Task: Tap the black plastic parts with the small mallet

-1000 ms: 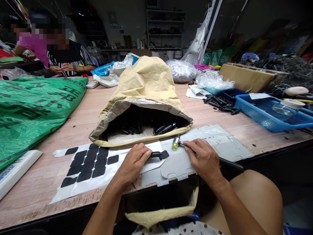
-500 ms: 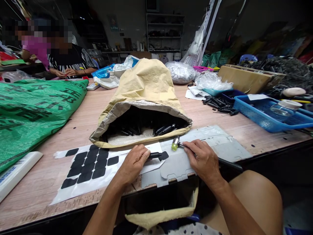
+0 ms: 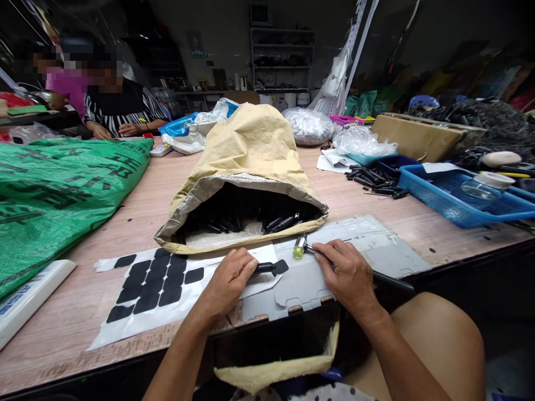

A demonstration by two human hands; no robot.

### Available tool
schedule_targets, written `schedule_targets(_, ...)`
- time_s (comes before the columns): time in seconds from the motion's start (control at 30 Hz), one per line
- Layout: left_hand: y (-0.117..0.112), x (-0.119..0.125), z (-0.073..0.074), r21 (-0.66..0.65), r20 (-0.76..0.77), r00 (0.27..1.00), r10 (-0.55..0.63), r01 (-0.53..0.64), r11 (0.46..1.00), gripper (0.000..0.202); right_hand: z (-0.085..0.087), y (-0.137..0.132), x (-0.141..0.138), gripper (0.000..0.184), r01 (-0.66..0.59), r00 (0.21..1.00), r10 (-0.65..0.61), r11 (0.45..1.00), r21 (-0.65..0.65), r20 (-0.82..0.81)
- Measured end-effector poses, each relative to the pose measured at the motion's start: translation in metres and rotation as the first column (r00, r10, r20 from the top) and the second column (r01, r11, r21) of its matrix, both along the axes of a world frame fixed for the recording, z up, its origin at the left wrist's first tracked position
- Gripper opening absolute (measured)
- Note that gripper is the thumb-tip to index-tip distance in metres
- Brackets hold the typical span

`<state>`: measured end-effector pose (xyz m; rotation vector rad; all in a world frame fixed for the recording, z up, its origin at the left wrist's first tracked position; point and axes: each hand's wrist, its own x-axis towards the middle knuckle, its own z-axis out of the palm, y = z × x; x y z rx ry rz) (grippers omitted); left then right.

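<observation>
At the worktop's (image 3: 359, 206) near edge, your left hand (image 3: 228, 278) pinches a black handle (image 3: 266, 268) lying on white backing paper (image 3: 259, 287); your right hand (image 3: 349, 273) grips a small hammer (image 3: 299, 245) beside it, below the open paper sack (image 3: 251, 150).

A long wooden table (image 3: 359, 203) is standing in a dim workshop — metal shelves (image 3: 282, 61) are leaning against the grey back wall (image 3: 221, 39), little light is reaching there.
</observation>
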<state>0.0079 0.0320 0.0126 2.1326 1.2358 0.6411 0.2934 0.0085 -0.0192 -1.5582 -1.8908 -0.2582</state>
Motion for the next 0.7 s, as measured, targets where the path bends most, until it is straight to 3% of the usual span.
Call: schedule_targets(0.7,-0.0005,-0.0005,-0.0012,0.012,-0.039,0.999,-0.004,0.004,1.000,0.040,0.0015,-0.0013,-0.0011,0.023,0.010,1.000,-0.010,1.000,-0.021,0.003)
